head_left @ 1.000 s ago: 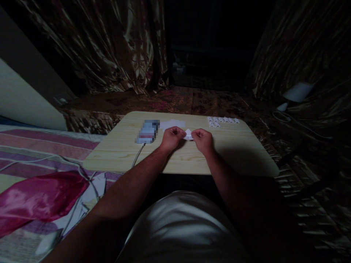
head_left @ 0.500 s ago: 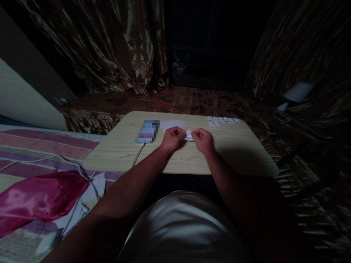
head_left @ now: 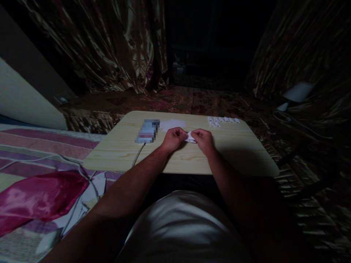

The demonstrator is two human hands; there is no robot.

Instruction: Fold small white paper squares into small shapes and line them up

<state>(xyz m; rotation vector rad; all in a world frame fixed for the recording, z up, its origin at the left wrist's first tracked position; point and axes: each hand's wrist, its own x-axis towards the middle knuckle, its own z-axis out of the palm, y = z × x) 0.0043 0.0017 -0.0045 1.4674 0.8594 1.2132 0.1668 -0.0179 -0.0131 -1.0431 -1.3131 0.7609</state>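
Note:
Between my two hands, just above or on the small wooden table (head_left: 178, 160), is a small folded piece of white paper (head_left: 191, 138). My left hand (head_left: 174, 139) pinches its left side, fingers closed. From the right, my right hand (head_left: 203, 140) pinches it too, with the fingertips over its upper part. My fingers hide some of the paper. Beyond my left hand lies a spread of loose white paper (head_left: 172, 125). Several small folded paper pieces (head_left: 216, 119) stand in two rows near the table's far right edge.
A blurred-out phone (head_left: 148, 131) lies left of my hands, its cable (head_left: 138, 155) running off the near edge. On the striped bed (head_left: 63, 146) to the left are a pink satin cloth (head_left: 44, 197) and papers. A small lamp (head_left: 297, 92) stands at the far right.
My right fingertips have moved slightly left, over the top of the folded paper, covering the point that showed before. My left hand stays almost where it was.

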